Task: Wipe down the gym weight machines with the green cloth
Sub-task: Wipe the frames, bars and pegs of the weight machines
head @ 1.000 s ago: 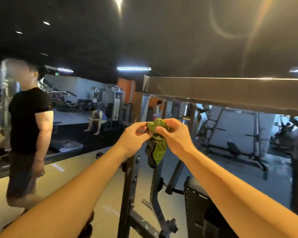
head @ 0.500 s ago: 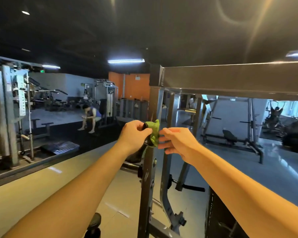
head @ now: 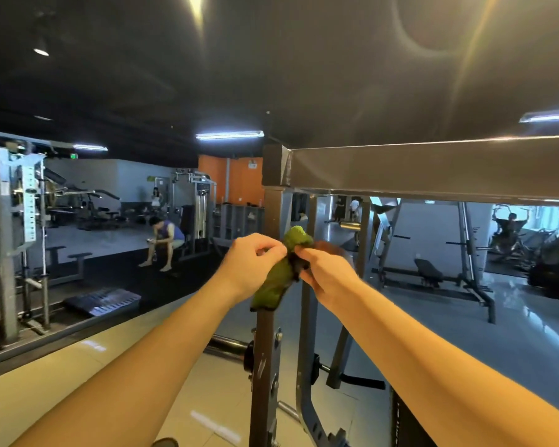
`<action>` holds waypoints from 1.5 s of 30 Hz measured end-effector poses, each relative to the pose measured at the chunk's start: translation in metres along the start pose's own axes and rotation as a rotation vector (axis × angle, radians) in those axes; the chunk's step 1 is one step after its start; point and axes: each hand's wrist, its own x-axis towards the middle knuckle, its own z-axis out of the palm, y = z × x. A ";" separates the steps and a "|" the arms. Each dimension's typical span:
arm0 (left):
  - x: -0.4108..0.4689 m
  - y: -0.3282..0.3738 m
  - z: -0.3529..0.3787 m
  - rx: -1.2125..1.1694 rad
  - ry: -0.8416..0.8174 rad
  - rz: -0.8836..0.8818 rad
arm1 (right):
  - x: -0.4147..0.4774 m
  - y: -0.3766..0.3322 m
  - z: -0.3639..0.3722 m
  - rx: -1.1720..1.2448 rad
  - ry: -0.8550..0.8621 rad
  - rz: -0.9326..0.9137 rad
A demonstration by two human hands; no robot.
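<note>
The green cloth (head: 276,279) is bunched and hangs at arm's length in front of me. My left hand (head: 254,264) pinches its upper left side. My right hand (head: 326,274) grips its right side, fingers closed on the fabric. Both hands are held in front of the grey steel upright (head: 267,350) of a weight rack. The rack's wide top crossbeam (head: 433,171) runs to the right above my hands. The cloth hangs just in front of the upright; whether it touches the metal I cannot tell.
A weight bench (head: 433,275) stands behind the rack on the right. A cable machine (head: 13,227) fills the left side. A person sits (head: 167,240) on a bench in the middle distance. Beige floor (head: 46,375) lies below my arms.
My right hand has closed on the cloth again, and the cloth now hangs lower and longer between both hands. The view has shifted slightly right along the rack.
</note>
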 end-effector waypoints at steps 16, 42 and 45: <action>0.050 -0.032 0.014 -0.246 0.294 -0.185 | 0.079 -0.022 0.043 -0.135 0.110 -0.422; 0.068 -0.129 0.013 -0.484 -0.082 0.055 | 0.094 0.006 0.067 -0.479 0.301 -1.174; 0.072 -0.138 0.017 -0.607 -0.130 0.043 | 0.083 0.039 0.062 -0.686 0.415 -1.182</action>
